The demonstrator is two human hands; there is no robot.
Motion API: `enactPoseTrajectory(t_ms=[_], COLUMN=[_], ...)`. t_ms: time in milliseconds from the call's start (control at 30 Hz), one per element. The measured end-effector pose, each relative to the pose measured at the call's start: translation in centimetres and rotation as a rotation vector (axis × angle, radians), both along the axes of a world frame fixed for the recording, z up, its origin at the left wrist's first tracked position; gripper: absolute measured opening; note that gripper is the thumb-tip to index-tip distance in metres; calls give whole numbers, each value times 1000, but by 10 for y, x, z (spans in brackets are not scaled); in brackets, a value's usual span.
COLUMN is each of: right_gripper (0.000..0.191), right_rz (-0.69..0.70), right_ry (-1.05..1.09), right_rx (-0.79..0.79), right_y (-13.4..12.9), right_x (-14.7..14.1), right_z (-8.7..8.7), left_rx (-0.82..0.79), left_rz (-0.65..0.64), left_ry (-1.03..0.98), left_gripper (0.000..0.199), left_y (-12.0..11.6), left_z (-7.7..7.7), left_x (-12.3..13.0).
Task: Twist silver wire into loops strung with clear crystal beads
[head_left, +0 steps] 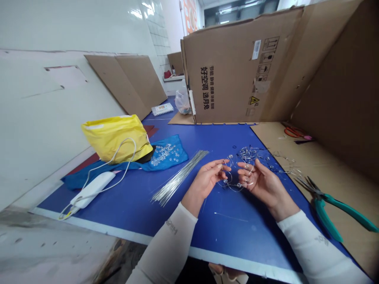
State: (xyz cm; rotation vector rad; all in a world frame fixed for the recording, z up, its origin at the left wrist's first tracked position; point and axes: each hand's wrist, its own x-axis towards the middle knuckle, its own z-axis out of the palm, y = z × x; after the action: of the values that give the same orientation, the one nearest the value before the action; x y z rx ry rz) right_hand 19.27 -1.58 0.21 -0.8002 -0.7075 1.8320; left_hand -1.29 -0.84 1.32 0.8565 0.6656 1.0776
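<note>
I have my left hand [205,182] and right hand [264,184] just apart, both gripping a beaded wire loop [233,178] over the blue table [231,232].

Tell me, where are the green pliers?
In the head view, the green-handled pliers lie on the cardboard sheet at the right, just beyond the person's right hand.

Black 好空调 选月兔 on cardboard box [231,79], yellow warning triangle [254,100], handling icons [270,44], left sleeve [168,236] print, blurred, perhaps "HUGE"
</note>
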Motion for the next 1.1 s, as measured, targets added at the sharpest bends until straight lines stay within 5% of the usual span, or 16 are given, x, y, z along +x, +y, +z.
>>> enactPoseTrajectory(t_ms=[533,833,1000,1100], right_gripper=[34,40,58,50], right_rz=[-154,-55,-14,-5], right_ry=[-141,-80,-110,-115], right_rx=[104,83,102,133], right_y=[2,-2,-4,-7], right_x=[-1,-4,-7,-8], right_z=[-11,-4,2,2], left_rx=[32,26,36,30], left_rz=[-24,3,11,23], left_ry=[55,39,46,30], left_gripper=[26,28,30,33], left_y=[2,2,2,3], left_z=[1,1,-2,-2], left_x=[-4,-3,-3,-3])
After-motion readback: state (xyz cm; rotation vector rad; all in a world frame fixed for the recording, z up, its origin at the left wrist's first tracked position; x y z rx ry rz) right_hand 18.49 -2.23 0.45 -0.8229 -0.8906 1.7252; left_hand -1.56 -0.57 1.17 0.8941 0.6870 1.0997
